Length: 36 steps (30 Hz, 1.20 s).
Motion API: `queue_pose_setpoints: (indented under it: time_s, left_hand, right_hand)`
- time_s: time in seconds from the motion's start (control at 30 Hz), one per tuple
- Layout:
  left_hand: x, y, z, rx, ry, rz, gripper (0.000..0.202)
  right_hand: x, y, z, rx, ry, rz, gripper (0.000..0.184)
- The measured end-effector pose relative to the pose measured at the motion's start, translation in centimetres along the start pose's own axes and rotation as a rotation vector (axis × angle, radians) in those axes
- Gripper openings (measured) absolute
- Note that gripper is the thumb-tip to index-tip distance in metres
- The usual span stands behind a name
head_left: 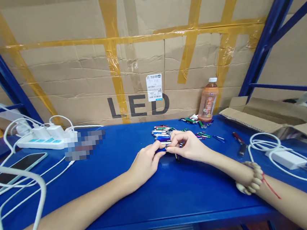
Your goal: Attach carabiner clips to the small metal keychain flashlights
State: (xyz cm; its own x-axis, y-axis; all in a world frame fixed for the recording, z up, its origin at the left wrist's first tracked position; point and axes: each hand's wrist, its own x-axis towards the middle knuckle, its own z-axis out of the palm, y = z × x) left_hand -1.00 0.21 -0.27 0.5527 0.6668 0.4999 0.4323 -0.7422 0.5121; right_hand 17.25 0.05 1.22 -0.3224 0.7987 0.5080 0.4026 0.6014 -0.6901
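Above the middle of the blue table (161,197), both of my hands meet at a slim blue pen (162,150). The thumb and fingers of my left hand (145,163) are closed on its left part. From the other side, my right hand (190,147) pinches its right end, and the fingers hide much of that end. A small dark piece (177,158) shows just under the right hand; I cannot tell whether it is held. Directly behind the hands lies a pile of coloured metallic pens (160,132), partly covered by the right hand.
A drink bottle (208,100) stands at the back right near loose pens (203,135). An open carton (268,118), a dark red pen-like object (239,143) and a white charger (286,159) lie right. A power strip (42,143), phone (17,168) and cables occupy the left.
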Motion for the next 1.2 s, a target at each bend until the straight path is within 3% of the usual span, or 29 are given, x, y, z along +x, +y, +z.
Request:
queue_pose_setpoints:
  time_s: [0.23, 0.5, 0.57, 0.67, 0.73, 0.83, 0.97, 1.1, 1.2]
  left_hand:
    - [0.3, 0.3, -0.2, -0.144, 0.015, -0.038, 0.021]
    - [0.5, 0.4, -0.3, -0.138, 0.023, -0.052, 0.026]
    - [0.6, 0.5, -0.4, -0.157, 0.032, -0.081, 0.027]
    - [0.7, 0.6, -0.5, -0.194, 0.06, -0.17, 0.027]
    - [0.8, 0.6, -0.5, -0.217, 0.072, -0.22, 0.026]
    - [0.8, 0.5, -0.5, -0.24, 0.091, -0.238, 0.026]
    - [1.0, 0.3, -0.3, -0.273, 0.09, -0.265, 0.027]
    - [1.0, 0.1, -0.3, -0.297, 0.072, -0.307, 0.028]
    - [0.9, 0.1, -0.3, -0.304, 0.068, -0.319, 0.029]
  right_hand:
    - [0.5, -0.1, -0.7, 0.063, -0.043, 0.07, 0.027]
    - [0.7, -0.5, -0.9, 0.044, -0.08, 0.085, 0.038]
    - [1.0, -0.4, -1.6, -0.039, -0.039, 0.1, 0.037]
    - [1.4, -0.1, -3.9, -0.386, 0.163, 0.145, 0.029]
    - [1.5, 0.1, -5.8, -0.731, 0.269, 0.237, 0.021]
    - [1.3, 0.4, -8.1, -1.033, 0.165, 0.528, 0.018]
    - [1.0, 0.6, -9.4, -1.128, -0.087, 0.822, 0.02]
    - [0.8, 0.5, -10.5, -1.208, -0.094, 1.002, 0.024]
    - [0.7, 0.8, -11.1, -1.19, -0.191, 1.094, 0.02]
